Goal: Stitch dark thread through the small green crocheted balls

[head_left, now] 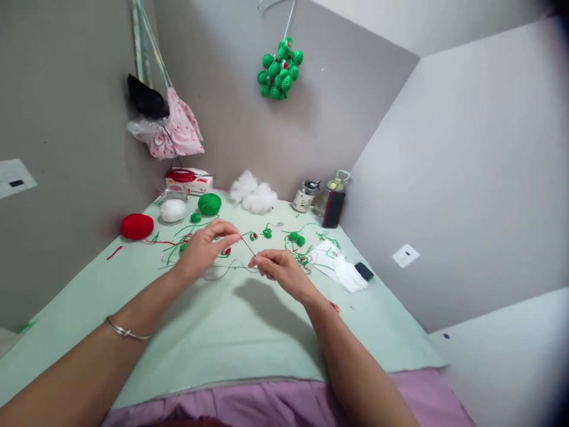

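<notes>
Above the pale green tabletop, my left hand (208,246) pinches one end of a short stretch of thin dark cord (248,245). The other end of that stretch is pinched between the fingertips of my right hand (280,270). More dark cord loops loosely over the table below my left hand. Behind the hands lie small green knitted balls (297,238), a green looped piece (267,232) and small red-and-green pieces (253,236). Green yarn ends are scattered around them, partly hidden by my left hand.
Red (137,226), white (172,210) and green (210,204) yarn balls sit at the left. White stuffing (254,194), a tin (304,197) and a phone (333,209) stand along the back. White paper (340,267) lies right. A green bauble bunch (280,71) hangs above.
</notes>
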Action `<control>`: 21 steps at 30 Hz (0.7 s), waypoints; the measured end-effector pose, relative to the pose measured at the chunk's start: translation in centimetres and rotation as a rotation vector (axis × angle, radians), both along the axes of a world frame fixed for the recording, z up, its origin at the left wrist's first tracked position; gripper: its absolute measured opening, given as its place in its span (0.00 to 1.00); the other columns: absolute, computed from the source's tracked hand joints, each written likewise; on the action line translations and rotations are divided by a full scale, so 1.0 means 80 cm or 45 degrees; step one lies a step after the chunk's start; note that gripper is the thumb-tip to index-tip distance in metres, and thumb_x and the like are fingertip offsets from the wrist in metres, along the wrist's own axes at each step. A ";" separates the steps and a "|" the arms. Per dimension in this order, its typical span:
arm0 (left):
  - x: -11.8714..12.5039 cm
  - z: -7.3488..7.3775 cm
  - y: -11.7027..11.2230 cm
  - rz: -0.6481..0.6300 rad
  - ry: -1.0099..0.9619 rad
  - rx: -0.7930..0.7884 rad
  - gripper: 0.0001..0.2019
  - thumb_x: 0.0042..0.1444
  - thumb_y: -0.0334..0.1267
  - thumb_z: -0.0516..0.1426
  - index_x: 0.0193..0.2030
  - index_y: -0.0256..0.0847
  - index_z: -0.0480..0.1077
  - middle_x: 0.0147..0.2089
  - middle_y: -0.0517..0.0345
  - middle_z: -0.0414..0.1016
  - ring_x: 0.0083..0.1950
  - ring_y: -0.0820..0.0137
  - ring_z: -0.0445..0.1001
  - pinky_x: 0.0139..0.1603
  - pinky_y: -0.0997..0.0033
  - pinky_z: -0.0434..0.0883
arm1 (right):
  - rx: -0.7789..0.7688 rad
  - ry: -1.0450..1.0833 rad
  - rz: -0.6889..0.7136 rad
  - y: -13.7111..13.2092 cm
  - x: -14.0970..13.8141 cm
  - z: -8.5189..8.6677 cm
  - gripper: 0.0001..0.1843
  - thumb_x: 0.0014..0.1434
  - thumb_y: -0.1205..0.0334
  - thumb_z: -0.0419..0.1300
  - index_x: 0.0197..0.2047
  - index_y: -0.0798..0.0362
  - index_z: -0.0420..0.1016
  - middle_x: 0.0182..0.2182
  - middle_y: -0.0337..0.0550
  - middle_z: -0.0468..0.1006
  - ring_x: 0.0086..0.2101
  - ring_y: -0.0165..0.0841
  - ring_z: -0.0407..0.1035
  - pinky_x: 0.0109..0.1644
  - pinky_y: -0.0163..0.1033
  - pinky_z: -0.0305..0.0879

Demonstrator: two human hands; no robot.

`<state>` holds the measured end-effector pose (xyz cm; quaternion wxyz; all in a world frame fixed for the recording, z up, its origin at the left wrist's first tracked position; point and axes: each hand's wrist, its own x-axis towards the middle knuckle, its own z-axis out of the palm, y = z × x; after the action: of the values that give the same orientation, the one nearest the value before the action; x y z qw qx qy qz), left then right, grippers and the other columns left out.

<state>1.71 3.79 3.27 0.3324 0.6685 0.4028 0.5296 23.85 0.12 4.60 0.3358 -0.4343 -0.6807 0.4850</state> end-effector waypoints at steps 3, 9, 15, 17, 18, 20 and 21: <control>-0.038 0.021 0.026 0.104 -0.453 -0.203 0.10 0.52 0.43 0.67 0.35 0.40 0.76 0.40 0.59 0.78 0.42 0.69 0.73 0.48 0.67 0.71 | -0.074 0.127 0.005 -0.006 0.019 0.020 0.18 0.61 0.47 0.64 0.33 0.55 0.82 0.23 0.36 0.66 0.25 0.25 0.54 0.29 0.34 0.51; -0.119 0.028 0.067 0.471 -0.759 -0.225 0.11 0.39 0.34 0.69 0.31 0.38 0.75 0.34 0.62 0.76 0.37 0.75 0.70 0.40 0.77 0.68 | -0.022 0.485 -0.023 -0.031 0.079 0.070 0.19 0.59 0.46 0.68 0.30 0.56 0.79 0.16 0.32 0.59 0.19 0.22 0.46 0.23 0.32 0.41; -0.151 0.005 0.076 0.703 -0.787 -0.327 0.05 0.47 0.25 0.65 0.31 0.35 0.76 0.29 0.64 0.75 0.32 0.77 0.69 0.34 0.82 0.66 | 0.270 0.573 -0.024 -0.077 0.127 0.102 0.17 0.64 0.50 0.65 0.28 0.51 0.76 0.13 0.28 0.52 0.14 0.21 0.39 0.17 0.30 0.41; -0.154 0.001 0.074 0.709 -0.829 -0.384 0.05 0.50 0.23 0.63 0.31 0.35 0.75 0.29 0.64 0.75 0.30 0.79 0.69 0.33 0.83 0.67 | 0.421 0.582 -0.069 -0.089 0.138 0.111 0.17 0.64 0.50 0.65 0.27 0.50 0.76 0.13 0.29 0.49 0.16 0.24 0.41 0.17 0.31 0.42; -0.155 0.000 0.073 0.703 -0.855 -0.412 0.06 0.51 0.22 0.62 0.32 0.34 0.74 0.29 0.64 0.75 0.30 0.79 0.70 0.32 0.84 0.67 | 0.482 0.588 -0.086 -0.093 0.142 0.115 0.17 0.64 0.51 0.66 0.26 0.49 0.75 0.13 0.31 0.49 0.17 0.25 0.43 0.18 0.31 0.43; -0.156 -0.001 0.072 0.677 -0.910 -0.473 0.07 0.55 0.19 0.59 0.32 0.34 0.73 0.29 0.63 0.74 0.30 0.79 0.71 0.32 0.85 0.70 | 0.528 0.620 -0.103 -0.098 0.149 0.119 0.17 0.63 0.52 0.66 0.25 0.50 0.74 0.15 0.32 0.50 0.18 0.26 0.45 0.19 0.31 0.44; -0.156 0.001 0.072 0.660 -0.931 -0.507 0.09 0.57 0.18 0.56 0.32 0.34 0.72 0.28 0.62 0.74 0.30 0.78 0.72 0.32 0.85 0.71 | 0.499 0.643 -0.108 -0.099 0.152 0.119 0.17 0.63 0.52 0.66 0.26 0.50 0.75 0.15 0.31 0.52 0.18 0.25 0.45 0.20 0.31 0.44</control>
<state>-10.76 9.56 3.32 0.4307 0.2400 0.5064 0.7075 35.97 -7.78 14.14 0.5913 -0.2554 -0.6376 0.4226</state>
